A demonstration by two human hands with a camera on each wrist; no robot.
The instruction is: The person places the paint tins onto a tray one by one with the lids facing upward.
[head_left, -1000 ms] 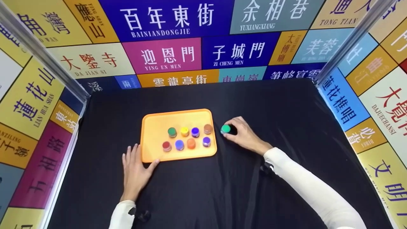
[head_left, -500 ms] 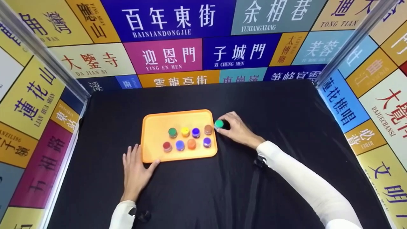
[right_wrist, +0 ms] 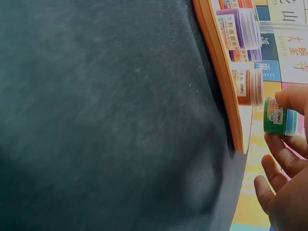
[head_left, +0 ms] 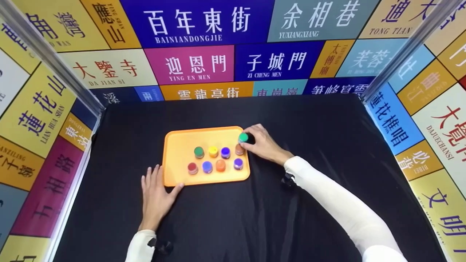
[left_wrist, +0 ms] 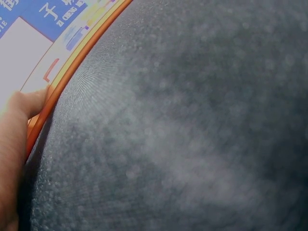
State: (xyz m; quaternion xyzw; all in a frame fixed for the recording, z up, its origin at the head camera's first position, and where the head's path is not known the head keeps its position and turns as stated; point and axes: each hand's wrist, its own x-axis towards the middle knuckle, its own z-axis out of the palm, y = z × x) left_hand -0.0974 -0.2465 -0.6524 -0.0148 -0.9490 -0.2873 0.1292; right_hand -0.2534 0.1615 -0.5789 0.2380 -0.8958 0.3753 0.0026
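Note:
My right hand (head_left: 265, 143) pinches a small paint jar with a green lid (head_left: 243, 137) between thumb and fingertips. It holds the jar over the right end of an orange tray (head_left: 178, 145), just behind a brown-lidded jar (head_left: 239, 149). In the right wrist view, green paint shows through the wall of the held jar (right_wrist: 274, 118). My left hand (head_left: 156, 198) rests at the tray's near left corner with its fingers straight. The left wrist view has its thumb (left_wrist: 33, 102) on the tray rim (left_wrist: 72, 72).
Two rows of paint jars stand on the tray: dark green (head_left: 198, 152), yellow (head_left: 213, 151) and dark blue (head_left: 225, 152) behind, red (head_left: 192, 168), blue (head_left: 207, 167), orange (head_left: 220, 165) and purple (head_left: 238, 163) in front. Black cloth (head_left: 218, 222) covers the table; printed panels (head_left: 196, 65) enclose it.
From beside the tray, my right hand has carried the green paint jar left and back, over the tray's right end. The left hand has stayed at the tray's corner.

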